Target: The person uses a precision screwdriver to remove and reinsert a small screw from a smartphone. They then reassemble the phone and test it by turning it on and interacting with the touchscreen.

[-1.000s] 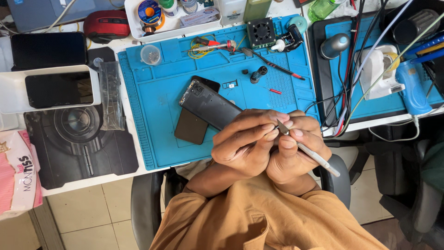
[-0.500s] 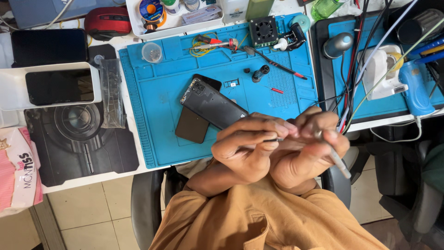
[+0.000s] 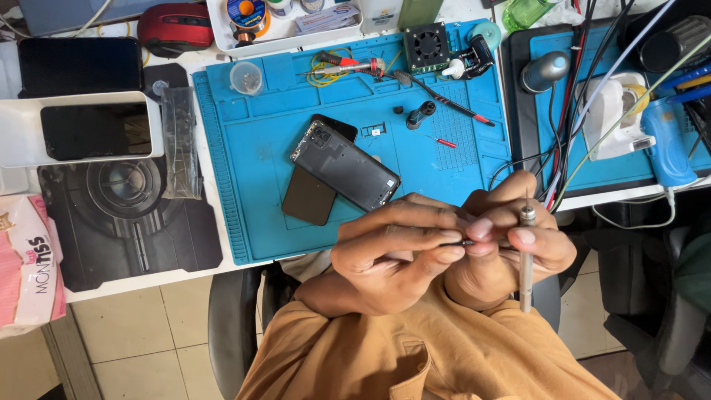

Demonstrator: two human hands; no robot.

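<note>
Both my hands are held together just off the near edge of the blue work mat (image 3: 266, 222). My right hand (image 3: 511, 244) grips a slim silver precision screwdriver (image 3: 526, 259), which stands nearly upright. My left hand (image 3: 392, 248) pinches a small dark bit (image 3: 465, 242) between thumb and fingers, touching the right hand's fingertips. On the mat lies an opened dark phone body (image 3: 344, 166), resting across a black back cover (image 3: 311, 194).
A white tray with a second phone (image 3: 92, 130) sits at the left, above a black mat (image 3: 126, 215). A small fan (image 3: 426, 44), red-tipped tools, a red mouse (image 3: 174, 26), cables and a blue hot-air tool (image 3: 666, 141) crowd the far and right side.
The screwdriver has swung from slanting down-right to nearly upright. Both hands shifted a little right, and the left fingers now pinch the small bit.
</note>
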